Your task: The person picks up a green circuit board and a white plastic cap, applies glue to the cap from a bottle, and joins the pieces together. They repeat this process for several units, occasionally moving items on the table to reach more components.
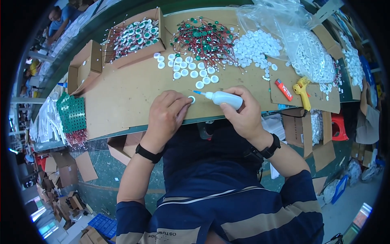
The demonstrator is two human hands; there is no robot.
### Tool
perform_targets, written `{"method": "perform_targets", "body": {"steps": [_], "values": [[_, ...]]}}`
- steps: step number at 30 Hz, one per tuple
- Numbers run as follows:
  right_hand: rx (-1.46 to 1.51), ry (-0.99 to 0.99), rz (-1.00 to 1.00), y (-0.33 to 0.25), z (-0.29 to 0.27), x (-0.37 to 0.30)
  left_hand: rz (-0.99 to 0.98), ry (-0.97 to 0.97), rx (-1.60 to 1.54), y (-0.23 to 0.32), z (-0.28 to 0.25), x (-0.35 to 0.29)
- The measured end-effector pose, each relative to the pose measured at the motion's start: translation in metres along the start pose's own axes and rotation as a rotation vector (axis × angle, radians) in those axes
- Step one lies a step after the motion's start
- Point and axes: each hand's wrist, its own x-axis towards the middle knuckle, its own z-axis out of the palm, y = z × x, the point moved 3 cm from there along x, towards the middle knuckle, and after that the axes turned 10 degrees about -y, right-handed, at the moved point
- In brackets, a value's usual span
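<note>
My left hand [167,112] pinches a small white ring-shaped disc [192,99] at its fingertips, just above the cardboard-covered bench [122,103]. In my right hand [245,109] lies a white squeeze bottle [227,99] with a thin blue-tipped nozzle, fingers wrapped round its body. The nozzle points left and its tip is close above the disc; whether they touch I cannot tell. Beyond my hands, several similar white discs [194,74] are spread in loose rows. Behind these sits a tangled pile of green round parts with red wires [201,38].
A heap of white caps [256,46] and a clear plastic bag [310,55] of white rings fill the right. Near them lie a red lighter [283,90] and a yellow glue gun [302,92]. Left stand a filled carton [136,38], a smaller box [85,67] and green perforated boards [71,112].
</note>
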Motion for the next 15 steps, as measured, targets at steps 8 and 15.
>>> {"method": "perform_targets", "body": {"steps": [8,15], "values": [[-0.302,0.024,-0.100,0.0013,-0.0025,0.0034,-0.017,0.002,0.003,-0.0024,0.0021,-0.0011],[-0.324,0.048,-0.063,0.0018,-0.0074,0.0040,-0.021,-0.004,-0.021,-0.0039,0.0015,0.0012]]}}
